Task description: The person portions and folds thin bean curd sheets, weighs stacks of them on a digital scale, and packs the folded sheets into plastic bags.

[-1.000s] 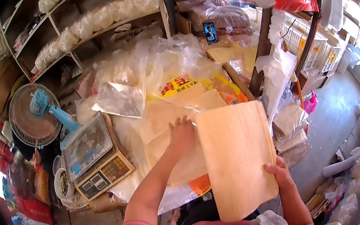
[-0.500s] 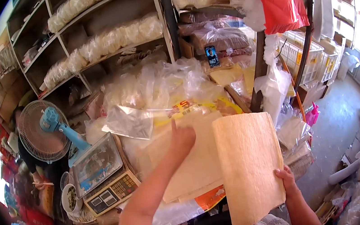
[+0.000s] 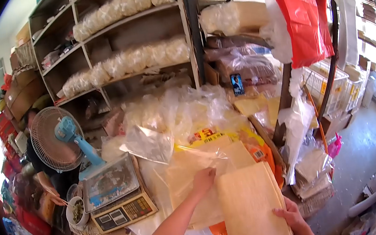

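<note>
My right hand (image 3: pixel 290 215) grips the right edge of a folded stack of thin beige sheets (image 3: pixel 251 204), thumb on top. The stack is held near the front of the table. To its left, my left hand (image 3: pixel 204 180) has its fingers curled together over more beige sheets (image 3: pixel 181 175) lying flat. Whatever its fingertips pinch is hard to make out. Just beyond that hand, clear plastic film (image 3: pixel 149 144) and a yellow printed plastic bag (image 3: pixel 209 135) lie on the table.
A digital scale (image 3: pixel 123 211), a bowl of food (image 3: pixel 78 211) and a blue fan (image 3: pixel 69 133) stand at left. A co-worker's hand (image 3: pixel 56 199) holds chopsticks by the bowl. Behind are a phone (image 3: pixel 237 85) and shelves (image 3: pixel 137 19) with bagged goods. A red bag (image 3: pixel 302 12) hangs at right.
My left hand has come down from a raised pointing pose onto the sheets, its fingers now curled. The stack in my right hand has been lowered and tilted. The camera view has shifted upward.
</note>
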`<state>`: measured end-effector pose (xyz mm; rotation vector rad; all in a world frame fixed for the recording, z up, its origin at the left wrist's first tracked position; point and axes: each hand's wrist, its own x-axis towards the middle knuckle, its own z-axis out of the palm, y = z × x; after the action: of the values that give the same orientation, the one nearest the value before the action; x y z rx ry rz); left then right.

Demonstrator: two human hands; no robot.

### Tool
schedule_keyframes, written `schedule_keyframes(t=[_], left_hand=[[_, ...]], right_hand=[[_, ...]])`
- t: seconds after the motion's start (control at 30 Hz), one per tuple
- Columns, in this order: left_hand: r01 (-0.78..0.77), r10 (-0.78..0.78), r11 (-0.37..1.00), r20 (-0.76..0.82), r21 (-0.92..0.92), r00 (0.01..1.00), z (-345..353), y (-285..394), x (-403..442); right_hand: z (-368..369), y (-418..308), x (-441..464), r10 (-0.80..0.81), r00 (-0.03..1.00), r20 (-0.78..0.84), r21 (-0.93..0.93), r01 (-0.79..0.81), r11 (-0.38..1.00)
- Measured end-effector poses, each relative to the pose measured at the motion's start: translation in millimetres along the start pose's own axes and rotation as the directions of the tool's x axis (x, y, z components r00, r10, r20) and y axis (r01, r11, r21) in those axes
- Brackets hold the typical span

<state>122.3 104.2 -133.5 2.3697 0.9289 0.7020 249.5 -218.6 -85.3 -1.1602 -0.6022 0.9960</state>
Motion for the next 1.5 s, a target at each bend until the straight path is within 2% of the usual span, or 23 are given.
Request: schedule_keyframes(t=[0.13, 0.2, 0.23, 0.33, 0.4, 0.47, 0.53, 0.57, 0.63, 0.73, 0.83, 0.93, 1.03, 1.07, 1.2, 1.23, 1.33, 1.4, 1.5], left_hand=[[-0.152, 0.161, 0.986, -0.137, 0.073, 0.977, -1, 21, -5], [-0.192, 0.233, 0.95, -0.149, 0.248, 0.961, -3, 29, 0], [-0.204, 0.264, 0.921, -0.146, 0.332, 0.953, -5, 32, 3], [-0.286, 0.361, 0.917, -0.273, 0.278, 0.892, -3, 40, 3], [-0.312, 0.376, 0.897, -0.168, 0.314, 0.911, -3, 45, -4], [-0.365, 0.436, 0.841, -0.101, 0.399, 0.894, 0, 36, -3], [-0.403, 0.464, 0.825, -0.069, 0.396, 0.883, -2, 34, 0], [-0.35, 0.415, 0.864, -0.118, 0.362, 0.902, -2, 40, 3], [-0.356, 0.42, 0.896, -0.242, 0.266, 0.875, -8, 51, 9], [-0.447, 0.479, 0.87, -0.147, 0.208, 0.865, -10, 57, 4], [-0.452, 0.505, 0.834, -0.11, 0.316, 0.856, -7, 52, 3], [-0.472, 0.545, 0.805, -0.132, 0.359, 0.828, -5, 53, 10], [-0.457, 0.527, 0.823, -0.157, 0.337, 0.835, -7, 61, 14], [-0.461, 0.528, 0.818, -0.131, 0.344, 0.839, -8, 62, 14], [-0.495, 0.543, 0.775, -0.011, 0.393, 0.84, -12, 63, 14], [-0.507, 0.547, 0.758, 0.023, 0.411, 0.837, -12, 64, 14], [-0.559, 0.62, 0.71, -0.005, 0.428, 0.784, -11, 78, 6], [-0.557, 0.598, 0.689, 0.071, 0.465, 0.799, -12, 76, 3], [-0.584, 0.579, 0.673, 0.168, 0.454, 0.798, -13, 71, -3]], right_hand=[[19, 3, 2, -0.104, 0.994, -0.023, -0.044, 0.103, 0.994], [24, 8, 1, -0.158, 0.987, 0.009, -0.123, 0.158, 0.98], [29, 7, 1, -0.127, 0.991, 0.033, -0.135, 0.13, 0.982], [37, -2, 9, -0.003, 0.995, 0.102, -0.15, 0.018, 0.989], [22, 14, 18, 0.007, 0.991, 0.136, -0.18, 0.018, 0.984], [23, 15, 21, -0.028, 0.999, 0.044, -0.185, 0.036, 0.982], [36, 9, 21, 0.0, 1.0, 0.006, 0.007, 0.0, 1.0], [36, 10, 22, 0.013, 1.0, 0.028, -0.026, -0.012, 1.0], [35, 19, 28, 0.025, 0.996, 0.084, -0.08, -0.018, 0.997], [35, 17, 34, 0.171, 0.968, 0.181, -0.06, -0.163, 0.985], [32, 9, 38, 0.14, 0.985, 0.098, 0.04, -0.145, 0.989], [34, 14, 37, 0.159, 0.976, 0.149, 0.112, -0.176, 0.978], [40, 20, 35, 0.165, 0.954, 0.251, -0.081, -0.149, 0.985], [43, 15, 34, 0.157, 0.955, 0.253, -0.081, -0.141, 0.987], [40, -3, 33, 0.227, 0.967, 0.119, 0.062, -0.235, 0.97], [39, -1, 34, 0.206, 0.969, 0.133, 0.033, -0.213, 0.977], [36, 5, 35, 0.161, 0.975, 0.151, -0.047, -0.155, 0.987], [33, 1, 36, 0.164, 0.977, 0.136, -0.104, -0.151, 0.983], [23, -8, 42, 0.232, 0.972, 0.043, 0.107, -0.235, 0.966]])
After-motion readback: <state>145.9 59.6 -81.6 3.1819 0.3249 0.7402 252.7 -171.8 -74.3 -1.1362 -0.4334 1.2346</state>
